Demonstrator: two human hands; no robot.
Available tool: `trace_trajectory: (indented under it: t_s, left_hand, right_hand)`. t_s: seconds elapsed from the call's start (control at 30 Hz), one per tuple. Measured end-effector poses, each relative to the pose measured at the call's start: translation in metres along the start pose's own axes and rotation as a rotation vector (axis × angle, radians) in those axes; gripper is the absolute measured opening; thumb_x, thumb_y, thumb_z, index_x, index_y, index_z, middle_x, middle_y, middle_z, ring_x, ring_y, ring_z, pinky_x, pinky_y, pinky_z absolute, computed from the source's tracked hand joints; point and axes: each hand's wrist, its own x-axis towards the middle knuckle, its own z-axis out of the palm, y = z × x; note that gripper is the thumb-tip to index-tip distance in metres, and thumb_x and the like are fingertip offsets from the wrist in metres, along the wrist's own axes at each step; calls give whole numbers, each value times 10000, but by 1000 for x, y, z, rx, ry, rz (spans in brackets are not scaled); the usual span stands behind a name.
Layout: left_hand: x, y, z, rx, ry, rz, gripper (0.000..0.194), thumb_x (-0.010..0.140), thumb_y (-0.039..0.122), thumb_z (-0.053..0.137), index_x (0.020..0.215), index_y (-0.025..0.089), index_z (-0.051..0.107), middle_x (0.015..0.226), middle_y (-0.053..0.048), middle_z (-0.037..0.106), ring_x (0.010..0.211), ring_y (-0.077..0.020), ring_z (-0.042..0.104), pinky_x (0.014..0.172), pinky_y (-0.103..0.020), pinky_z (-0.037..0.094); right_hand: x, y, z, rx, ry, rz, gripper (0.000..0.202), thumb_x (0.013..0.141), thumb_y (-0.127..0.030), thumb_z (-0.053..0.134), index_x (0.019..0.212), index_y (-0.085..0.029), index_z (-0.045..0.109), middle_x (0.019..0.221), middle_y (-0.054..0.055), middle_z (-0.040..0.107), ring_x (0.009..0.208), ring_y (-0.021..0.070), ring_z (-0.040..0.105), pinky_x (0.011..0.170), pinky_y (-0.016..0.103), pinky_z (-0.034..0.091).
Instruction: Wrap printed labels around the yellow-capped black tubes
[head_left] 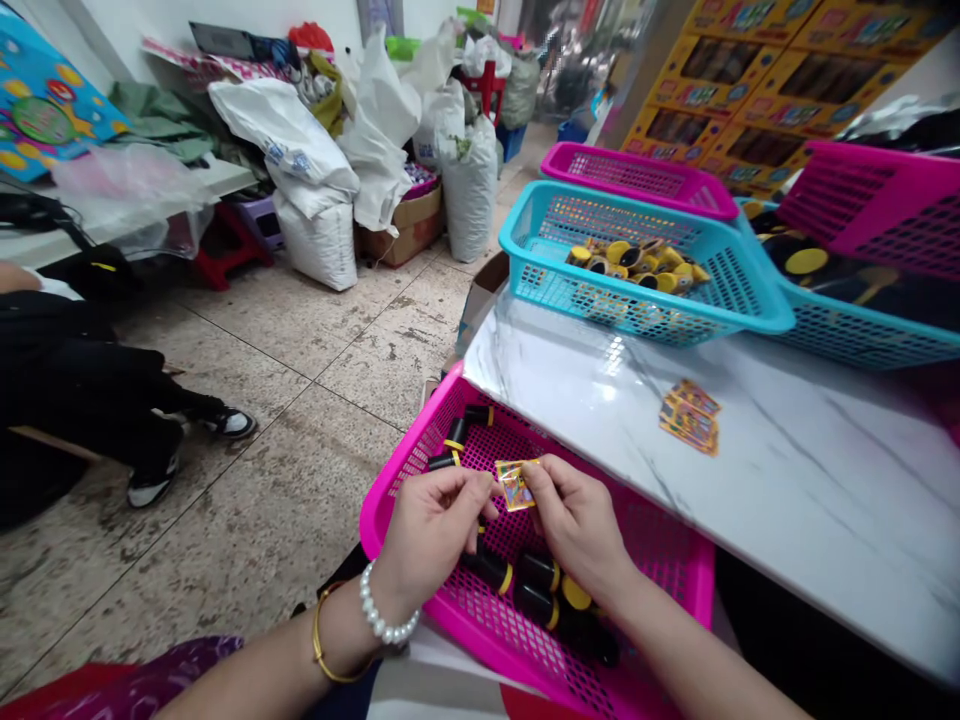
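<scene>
Over a pink basket point(375, 515), my right hand point(581, 520) pinches a small, shiny, printed label point(514, 488) in orange and purple between thumb and fingers. My left hand point(435, 525) is closed, its thumb and fingertips meeting at the label's left edge. Whether it also holds a piece peeled from the label is too small to tell. Below both hands, several black cylinders with yellow ends point(537, 604) lie in the basket; some are partly hidden by my hands. A loose stack of similar printed labels point(690, 416) rests on the white marbled table point(585, 370) to the right.
On the table's far side, a blue basket point(645, 310) holds several yellow-and-black pieces. Another blue basket point(862, 335) stands beside it, under a pink basket point(885, 210). Yellow boxes point(720, 75) are stacked behind. White sacks point(315, 225) line the floor; a seated person's legs point(97, 390) are at left.
</scene>
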Motion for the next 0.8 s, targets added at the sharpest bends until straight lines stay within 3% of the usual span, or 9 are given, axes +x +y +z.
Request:
trace_trajectory:
  t_s: [0.17, 0.43, 0.6, 0.8]
  left_hand:
    - [4, -1, 1, -67, 29, -57, 322, 830, 441, 624, 851, 128, 698, 696, -27, 641, 378, -33, 436, 355, -176, 271]
    - [5, 1, 2, -226, 99, -97, 315, 753, 435, 715, 871, 148, 666, 686, 2, 627, 383, -22, 420, 346, -146, 251]
    - [5, -1, 1, -184, 37, -196, 318, 790, 465, 671, 792, 148, 646, 425, 41, 508, 331, -34, 351, 340, -144, 203]
    - [6, -4, 0, -177, -4, -180, 321, 748, 435, 729, 884, 145, 707, 467, 64, 458, 384, -26, 342, 374, -150, 229]
  right_hand:
    - [-3, -1, 0, -45, 57, -96, 327, 968, -350, 447, 705, -202, 572, 525, -29, 490, 481, 115, 450, 445, 226, 328]
    - [-1, 4, 2, -205, 94, -254, 346, 960, -280, 469, 623, -203, 480, 565, -30, 446, 513, 109, 427, 506, 241, 327]
    - [-1, 5, 2, -212, 118, -277, 318, 959, -243, 477, 643, -204, 487, 587, -26, 474, 523, 107, 438, 523, 242, 337]
    - [-4, 3, 6, -225, 55, -338, 289, 951, -222, 480, 666, -204, 518, 613, -11, 481, 563, 121, 474, 543, 249, 359]
